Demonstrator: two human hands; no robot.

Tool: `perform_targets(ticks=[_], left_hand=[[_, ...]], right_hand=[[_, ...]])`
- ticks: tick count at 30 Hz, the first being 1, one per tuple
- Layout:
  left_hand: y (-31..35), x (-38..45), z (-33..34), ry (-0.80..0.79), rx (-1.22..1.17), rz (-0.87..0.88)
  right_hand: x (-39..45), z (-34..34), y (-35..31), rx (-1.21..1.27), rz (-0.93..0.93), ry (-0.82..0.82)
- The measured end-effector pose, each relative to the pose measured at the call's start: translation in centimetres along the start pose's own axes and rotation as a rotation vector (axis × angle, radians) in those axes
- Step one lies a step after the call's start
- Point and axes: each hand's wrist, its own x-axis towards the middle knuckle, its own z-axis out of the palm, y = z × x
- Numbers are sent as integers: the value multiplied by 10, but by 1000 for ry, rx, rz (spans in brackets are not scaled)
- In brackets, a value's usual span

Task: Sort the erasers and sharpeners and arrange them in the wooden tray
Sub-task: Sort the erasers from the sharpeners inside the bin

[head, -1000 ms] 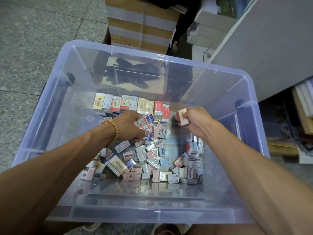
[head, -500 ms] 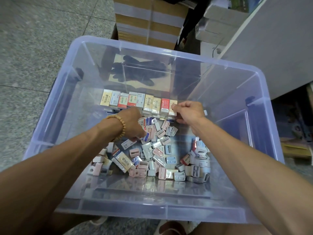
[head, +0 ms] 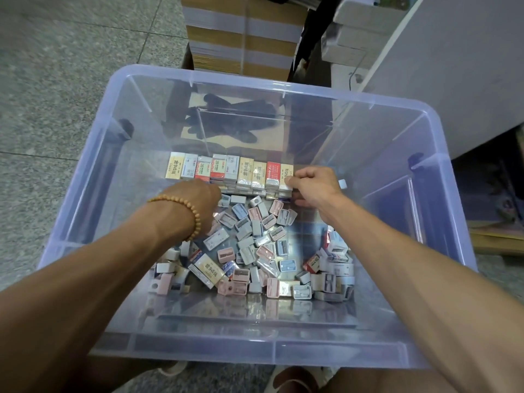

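Note:
Boxed erasers (head: 226, 170) stand in a neat row along the far side of a clear plastic bin (head: 255, 355). Nearer me lies a loose heap of pink, blue and grey sharpeners (head: 255, 239) mixed with a few erasers. My right hand (head: 314, 187) pinches a beige eraser (head: 286, 175) at the right end of the row. My left hand (head: 195, 201), with a bead bracelet on its wrist, hovers palm down at the front of the row's left half. Its fingers are hidden under the back of the hand. No wooden tray can be made out.
The bin sits on a grey tiled floor (head: 56, 80). Taped cardboard cartons (head: 243, 35) stand behind it, and a white cabinet (head: 453, 80) with stacked goods beside it is at the right. My feet show below the bin's near edge.
My right hand carried the beige eraser from above the heap to the right end of the row. My left hand moved forward from the heap to the row.

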Motion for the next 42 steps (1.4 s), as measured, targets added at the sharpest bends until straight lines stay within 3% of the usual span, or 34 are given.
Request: perform_targets(ticks=[3,9,14,16,20,21,22,26,28,33,38,42], left_hand=[[-1,-2,-5,32,-49,9],[8,-3,2,-151,-734,22],[11,0,4,-201,-864,5],[8,1,6,-229,-878,-4],[9,-2,3,-235,-992,-10],[10,-3,2,-244,-1030,-3],[12,-4,1,-260,-1075,10],[16,-9,-4,-283,-1202,86],[15,-13,-5,-279,-1194,118],[4,-23,-3,-275,-1174,65],[-1,-28,-2,-232,-1254,33],[7,-29,-1,-263,-1360,41]], right_hand=[[-2,-3,-2,22,4,-19],[-3,-6,-5,40,14,-36],[-1,-7,-6,7,22,-50],[0,-10,-9,-98,33,-55],[-10,-21,-20,-493,-42,203],[-17,-27,-23,-501,-94,189],[-27,-31,-28,-454,-130,98],[-72,-32,-35,-209,-79,-546],[-80,-25,-28,-117,-52,-675],[-76,-26,-22,-67,22,-694],[-84,-28,-25,-429,-44,-725],[-88,-19,-28,-141,-37,-692]])
